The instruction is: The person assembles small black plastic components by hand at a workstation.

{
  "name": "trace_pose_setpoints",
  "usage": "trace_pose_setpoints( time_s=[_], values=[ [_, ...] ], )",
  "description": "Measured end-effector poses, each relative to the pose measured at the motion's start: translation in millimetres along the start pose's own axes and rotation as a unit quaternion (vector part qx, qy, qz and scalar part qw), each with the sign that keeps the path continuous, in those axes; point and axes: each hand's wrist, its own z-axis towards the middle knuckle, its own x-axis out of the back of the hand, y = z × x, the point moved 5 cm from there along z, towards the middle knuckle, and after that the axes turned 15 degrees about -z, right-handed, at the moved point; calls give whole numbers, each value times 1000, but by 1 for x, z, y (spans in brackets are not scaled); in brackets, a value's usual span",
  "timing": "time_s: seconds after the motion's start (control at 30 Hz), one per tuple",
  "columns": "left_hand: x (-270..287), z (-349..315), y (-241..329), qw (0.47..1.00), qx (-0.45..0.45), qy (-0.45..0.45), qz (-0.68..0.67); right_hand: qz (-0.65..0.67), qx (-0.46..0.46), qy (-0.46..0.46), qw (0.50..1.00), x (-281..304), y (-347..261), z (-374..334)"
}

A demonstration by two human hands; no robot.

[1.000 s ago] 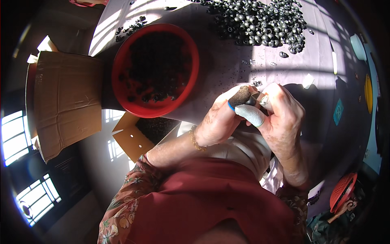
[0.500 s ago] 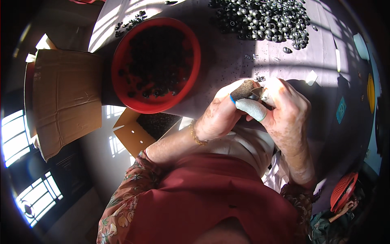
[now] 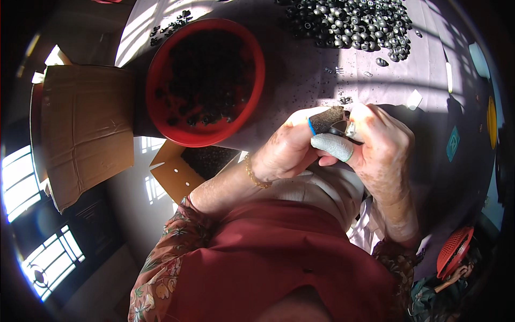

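Note:
In front of my body, my left hand (image 3: 289, 142) and my right hand (image 3: 385, 138) are closed and meet fingertip to fingertip. A brown finger sleeve with a blue edge (image 3: 326, 120) covers a digit of my left hand. On my right thumb sits a pale grey finger sleeve (image 3: 333, 147). My left fingertips pinch a small dark shiny piece (image 3: 338, 129), mostly covered by fingers. Against it, from my right hand's side, shows a small metal tool like a blade (image 3: 351, 129); its handle is hidden in my grip.
A red basin (image 3: 163, 119) with many black pieces stands left on the cloth-covered table (image 3: 300, 80). Glossy black rounded pieces (image 3: 359, 27) lie heaped at the back. Cardboard boxes (image 3: 88, 129) are at the left. A person's hand (image 3: 456, 273) is near a red strainer (image 3: 456, 251), lower right.
Both hands remain together, with a slight shift in the fingers and the dark piece between them. The whole view has tilted a little.

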Motion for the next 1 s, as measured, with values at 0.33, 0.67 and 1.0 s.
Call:
trace_pose_setpoints(
  time_s=[0.33, 0.67, 1.0],
  values=[
    [2, -2, 1, 1000, 22, 2, 9, -4, 17, -24, 1000, -3, -5, 0],
    [-3, 3, 0, 991, 38, -127, -28, 281, -176, -31, 943, -7, 24, -19],
    [9, -6, 4, 1000, -13, -8, 0, 193, -159, -51, 967, -13, 7, -10]
  ],
)
